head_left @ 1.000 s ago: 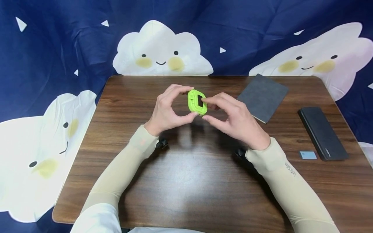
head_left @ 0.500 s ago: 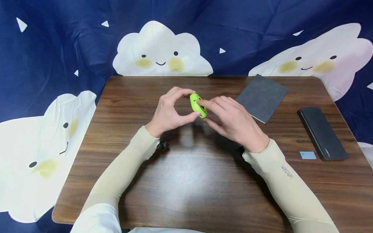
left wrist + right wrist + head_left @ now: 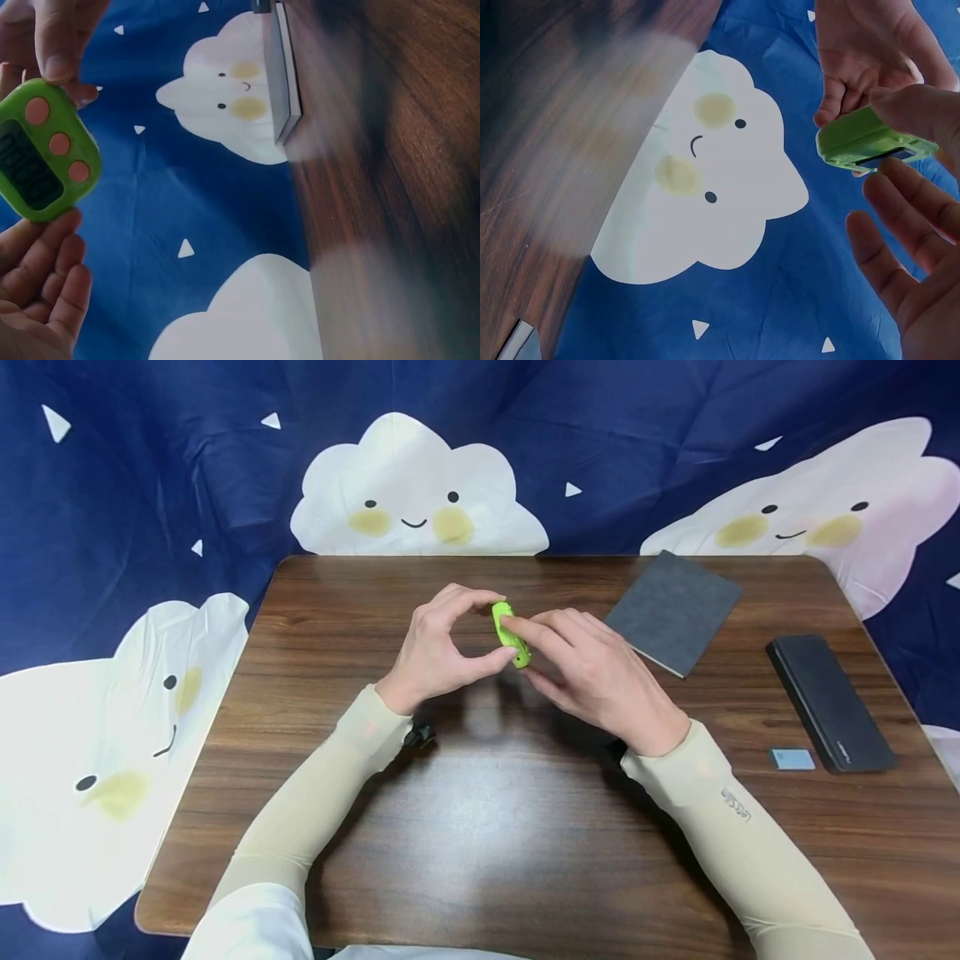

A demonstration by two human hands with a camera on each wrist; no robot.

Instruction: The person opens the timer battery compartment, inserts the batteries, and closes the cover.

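Both hands hold a green digital kitchen timer (image 3: 78,142) above the table. Its dark screen and pink round buttons show in the left wrist view. My left hand (image 3: 433,656) pinches it, index finger at the far edge and thumb at the near edge. From the other side, my right hand (image 3: 600,668) has its index fingertip on the timer's back and its thumb close to the lower edge. In the right wrist view, a dark rectangular patch shows on the timer's underside, close to the right hand's fingers (image 3: 900,199).
A dark grey notebook (image 3: 675,610) lies at the back right of the wooden table (image 3: 480,835). To its right sit a long black case (image 3: 828,706) and a small light blue block (image 3: 792,760). A blue cloud-print curtain (image 3: 592,435) hangs behind.
The timer has been turned, from its back showing to nearly edge-on in the head view. My right hand's index finger has moved left onto it; the left hand has barely moved.
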